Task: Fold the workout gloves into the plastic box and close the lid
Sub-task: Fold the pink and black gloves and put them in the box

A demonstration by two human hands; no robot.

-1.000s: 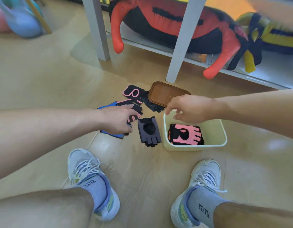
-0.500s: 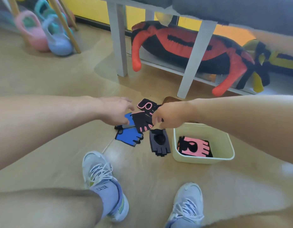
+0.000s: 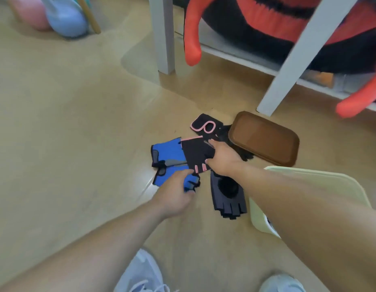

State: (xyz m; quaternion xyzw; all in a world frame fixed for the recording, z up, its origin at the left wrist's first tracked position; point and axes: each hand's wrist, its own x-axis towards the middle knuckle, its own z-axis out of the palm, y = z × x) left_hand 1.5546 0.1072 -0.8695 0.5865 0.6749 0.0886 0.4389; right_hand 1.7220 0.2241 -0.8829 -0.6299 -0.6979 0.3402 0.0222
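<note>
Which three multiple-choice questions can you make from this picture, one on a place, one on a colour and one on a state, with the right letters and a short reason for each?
1. Where does the brown lid lie?
A. On the floor behind the box
B. On top of the box
C. On the shelf

2. What colour is the glove under the left hand?
A. Green
B. Blue
C. White

3. In what state is the plastic box?
A. Shut with its lid
B. Open, without its lid
C. Turned upside down

Answers:
1. A: the lid rests flat on the floor, beyond the box's rim, near the white shelf leg.
2. B: the blue glove shows beneath the fingers of that hand.
3. B: the pale green rim is bare and the lid is apart from it.

The right hand holds the black and pink glove.
</note>
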